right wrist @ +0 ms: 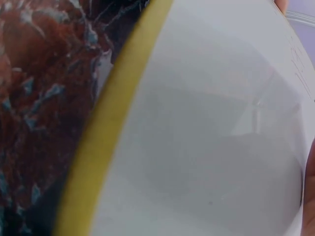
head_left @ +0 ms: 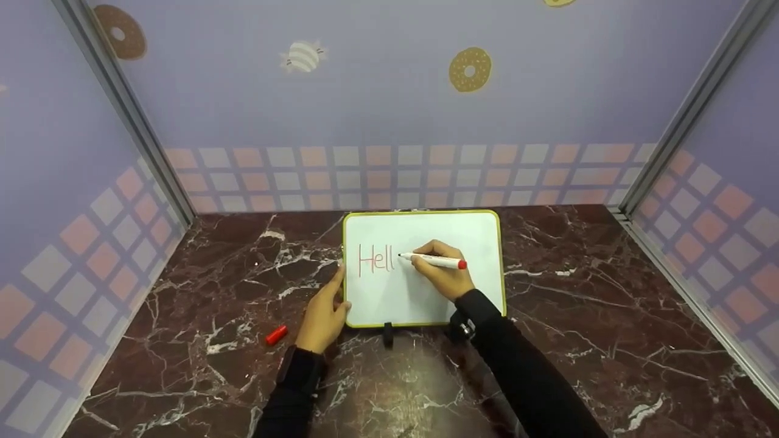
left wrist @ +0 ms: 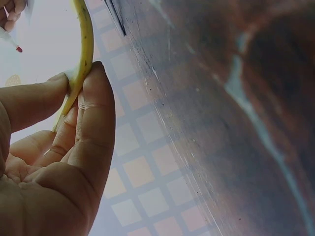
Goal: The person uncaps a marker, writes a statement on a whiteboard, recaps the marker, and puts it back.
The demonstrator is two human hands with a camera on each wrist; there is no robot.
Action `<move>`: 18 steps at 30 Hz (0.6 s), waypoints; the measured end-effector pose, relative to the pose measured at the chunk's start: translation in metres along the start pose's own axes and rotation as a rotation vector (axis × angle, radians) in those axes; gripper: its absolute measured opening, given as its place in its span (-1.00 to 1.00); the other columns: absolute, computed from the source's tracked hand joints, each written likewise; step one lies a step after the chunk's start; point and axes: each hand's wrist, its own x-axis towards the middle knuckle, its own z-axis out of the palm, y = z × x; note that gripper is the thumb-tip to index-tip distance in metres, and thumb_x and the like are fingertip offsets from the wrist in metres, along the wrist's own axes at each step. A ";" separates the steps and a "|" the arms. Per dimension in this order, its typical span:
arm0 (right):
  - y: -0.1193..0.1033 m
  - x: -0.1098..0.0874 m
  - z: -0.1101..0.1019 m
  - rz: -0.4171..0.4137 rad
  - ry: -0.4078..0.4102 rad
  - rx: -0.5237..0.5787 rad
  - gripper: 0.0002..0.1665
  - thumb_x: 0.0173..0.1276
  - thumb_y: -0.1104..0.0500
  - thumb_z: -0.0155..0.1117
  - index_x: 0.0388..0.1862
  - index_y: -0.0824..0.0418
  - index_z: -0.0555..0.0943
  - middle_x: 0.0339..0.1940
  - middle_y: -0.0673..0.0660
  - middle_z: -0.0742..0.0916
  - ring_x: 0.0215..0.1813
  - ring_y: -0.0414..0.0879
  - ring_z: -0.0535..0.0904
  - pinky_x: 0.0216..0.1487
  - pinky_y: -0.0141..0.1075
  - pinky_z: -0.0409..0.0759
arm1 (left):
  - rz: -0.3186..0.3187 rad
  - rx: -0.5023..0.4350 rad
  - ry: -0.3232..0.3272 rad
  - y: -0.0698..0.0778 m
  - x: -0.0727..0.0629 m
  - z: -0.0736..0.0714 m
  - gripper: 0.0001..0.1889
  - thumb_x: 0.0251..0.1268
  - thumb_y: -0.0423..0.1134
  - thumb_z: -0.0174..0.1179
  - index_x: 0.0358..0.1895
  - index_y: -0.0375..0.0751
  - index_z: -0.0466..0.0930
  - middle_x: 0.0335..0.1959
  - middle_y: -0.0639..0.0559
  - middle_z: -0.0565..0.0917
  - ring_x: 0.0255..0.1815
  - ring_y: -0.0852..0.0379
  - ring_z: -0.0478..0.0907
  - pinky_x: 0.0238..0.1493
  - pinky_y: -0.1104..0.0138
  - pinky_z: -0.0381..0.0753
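Observation:
A whiteboard (head_left: 377, 298) with a yellow rim stands on the table, with "Hell" written on it in red. My left hand (head_left: 322, 314) holds its left edge; in the left wrist view the thumb and fingers (left wrist: 96, 113) pinch the yellow rim (left wrist: 85, 39). In my right hand (head_left: 447, 271) is a white marker (head_left: 435, 260) with a red end, its uncapped tip just right of the last letter. Whether the tip touches the board I cannot tell. Only the edge of the right hand (right wrist: 309, 196) shows in the right wrist view.
A red marker cap (head_left: 276, 335) lies on the dark marbled table (head_left: 213, 377), left of my left hand. A black foot (head_left: 388, 334) sticks out under the board's lower rim. Patterned walls (head_left: 377, 109) enclose the table at the back and both sides.

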 end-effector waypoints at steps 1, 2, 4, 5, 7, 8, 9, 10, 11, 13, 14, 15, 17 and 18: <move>0.005 0.002 0.001 0.002 0.002 -0.003 -0.94 0.21 0.41 0.33 -0.35 0.44 0.65 -0.40 0.33 0.74 -0.45 -0.31 0.55 -0.38 -0.46 0.48 | -0.003 -0.001 -0.001 0.000 0.000 0.000 -0.23 0.25 -0.49 0.17 0.53 -0.10 0.15 -0.04 -0.22 0.61 -0.29 0.05 0.55 -0.21 0.22 0.55; 0.009 0.004 0.002 0.003 0.002 -0.001 -0.95 0.20 0.40 0.34 -0.35 0.42 0.66 -0.39 0.32 0.74 -0.45 -0.30 0.56 -0.38 -0.46 0.48 | -0.006 -0.002 -0.002 0.000 0.000 0.000 -0.23 0.25 -0.49 0.17 0.53 -0.09 0.15 -0.02 -0.23 0.61 -0.28 0.05 0.55 -0.21 0.22 0.56; 0.019 0.007 0.003 0.005 0.004 0.004 -0.96 0.19 0.39 0.36 -0.36 0.37 0.67 -0.39 0.28 0.75 -0.45 -0.28 0.56 -0.39 -0.46 0.49 | -0.012 -0.002 -0.004 0.000 0.000 0.000 -0.23 0.26 -0.49 0.17 0.54 -0.08 0.15 0.02 -0.24 0.60 -0.27 0.04 0.57 -0.21 0.21 0.57; 0.023 0.009 0.004 0.001 0.007 0.002 -0.96 0.18 0.37 0.37 -0.37 0.35 0.68 -0.40 0.26 0.76 -0.45 -0.28 0.56 -0.39 -0.46 0.50 | -0.016 -0.002 -0.006 0.000 0.000 0.000 -0.23 0.27 -0.49 0.17 0.54 -0.08 0.14 0.04 -0.25 0.60 -0.27 0.04 0.58 -0.21 0.21 0.57; 0.028 0.010 0.005 -0.005 0.015 -0.001 -0.96 0.17 0.36 0.39 -0.38 0.32 0.68 -0.42 0.23 0.76 -0.46 -0.28 0.56 -0.41 -0.46 0.49 | -0.020 0.002 -0.009 0.000 0.000 0.000 -0.23 0.27 -0.48 0.17 0.54 -0.07 0.14 0.08 -0.26 0.59 -0.26 0.03 0.59 -0.20 0.21 0.58; 0.029 0.010 0.005 -0.006 0.025 -0.009 -0.96 0.16 0.37 0.38 -0.39 0.32 0.68 -0.43 0.23 0.75 -0.47 -0.28 0.54 -0.41 -0.46 0.48 | -0.020 0.002 -0.009 0.000 0.000 0.000 -0.23 0.27 -0.48 0.17 0.54 -0.07 0.14 0.10 -0.27 0.58 -0.26 0.03 0.58 -0.20 0.20 0.58; 0.028 0.010 0.006 -0.006 0.033 -0.014 -0.96 0.16 0.38 0.38 -0.39 0.32 0.68 -0.44 0.22 0.75 -0.48 -0.29 0.54 -0.42 -0.46 0.47 | -0.020 0.004 -0.008 0.001 0.000 0.000 -0.23 0.27 -0.48 0.17 0.54 -0.06 0.14 0.09 -0.26 0.58 -0.26 0.03 0.58 -0.19 0.20 0.58; 0.028 0.010 0.006 -0.005 0.039 -0.018 -0.96 0.16 0.38 0.38 -0.38 0.33 0.68 -0.44 0.22 0.75 -0.48 -0.30 0.53 -0.42 -0.47 0.46 | -0.018 0.006 -0.007 0.001 0.000 0.000 -0.23 0.27 -0.48 0.17 0.54 -0.06 0.13 0.07 -0.26 0.59 -0.26 0.03 0.57 -0.19 0.20 0.57; 0.027 0.009 0.007 -0.004 0.046 -0.022 -0.96 0.16 0.39 0.37 -0.38 0.34 0.68 -0.44 0.23 0.74 -0.48 -0.30 0.52 -0.42 -0.47 0.46 | -0.015 0.006 -0.005 0.001 0.000 0.000 -0.23 0.27 -0.48 0.18 0.54 -0.06 0.13 0.05 -0.25 0.59 -0.26 0.03 0.57 -0.18 0.19 0.57; 0.023 0.008 0.008 0.001 0.059 -0.025 -0.96 0.16 0.42 0.36 -0.38 0.37 0.67 -0.44 0.25 0.74 -0.48 -0.30 0.51 -0.42 -0.48 0.44 | -0.009 0.006 -0.001 0.001 -0.001 0.000 -0.23 0.26 -0.48 0.18 0.54 -0.07 0.14 0.03 -0.25 0.60 -0.25 0.02 0.58 -0.18 0.18 0.58; 0.019 0.008 0.008 0.003 0.064 -0.025 -0.96 0.16 0.43 0.36 -0.38 0.39 0.67 -0.44 0.27 0.73 -0.48 -0.30 0.51 -0.42 -0.48 0.44 | -0.007 0.005 0.001 0.001 -0.001 0.000 -0.23 0.26 -0.48 0.18 0.54 -0.08 0.14 0.03 -0.25 0.60 -0.24 0.01 0.58 -0.17 0.18 0.58; 0.015 0.007 0.008 0.005 0.065 -0.021 -0.96 0.16 0.44 0.35 -0.38 0.39 0.67 -0.43 0.28 0.73 -0.47 -0.30 0.50 -0.41 -0.48 0.44 | -0.005 0.005 0.002 0.001 -0.001 0.000 -0.23 0.27 -0.47 0.18 0.54 -0.08 0.14 0.04 -0.25 0.60 -0.23 0.00 0.59 -0.17 0.18 0.58; 0.008 0.006 0.008 0.004 0.069 -0.024 -0.96 0.17 0.44 0.35 -0.37 0.41 0.66 -0.43 0.30 0.73 -0.47 -0.31 0.49 -0.40 -0.48 0.43 | 0.000 0.004 0.006 0.001 -0.001 0.000 -0.24 0.27 -0.47 0.18 0.54 -0.09 0.15 0.06 -0.25 0.60 -0.21 -0.01 0.59 -0.17 0.17 0.58; 0.004 0.005 0.008 0.003 0.070 -0.024 -0.96 0.17 0.44 0.35 -0.37 0.42 0.66 -0.43 0.31 0.73 -0.47 -0.31 0.49 -0.40 -0.48 0.43 | 0.001 0.005 0.009 0.001 -0.001 0.000 -0.24 0.27 -0.47 0.17 0.53 -0.09 0.15 0.08 -0.25 0.59 -0.20 -0.02 0.59 -0.16 0.17 0.58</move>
